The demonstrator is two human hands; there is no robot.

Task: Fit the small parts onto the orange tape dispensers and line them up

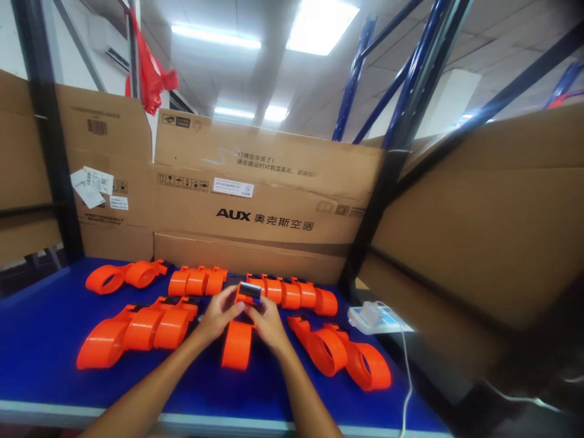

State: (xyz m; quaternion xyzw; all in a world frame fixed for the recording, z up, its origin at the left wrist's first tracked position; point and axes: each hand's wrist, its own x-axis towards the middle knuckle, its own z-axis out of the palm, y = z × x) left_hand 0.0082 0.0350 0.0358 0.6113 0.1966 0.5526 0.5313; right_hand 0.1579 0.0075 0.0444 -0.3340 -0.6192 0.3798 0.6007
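An orange strap-like band with a black buckle (pixel 241 331) lies on the blue table (pixel 41 340), pointing away from me. My left hand (pixel 219 316) and my right hand (pixel 268 322) both grip its far end, fingers closed around the black buckle part. Rows of the same orange bands surround it: a group at the near left (pixel 137 331), a pair at the near right (pixel 342 353), a row at the back (pixel 255 289), and a pair at the far left (pixel 123 275).
Brown cardboard boxes (pixel 255 201) wall in the back and right of the table. A white power strip with a charger and cable (pixel 375 317) sits at the table's right edge. A dark shelf post (pixel 378 207) stands behind it.
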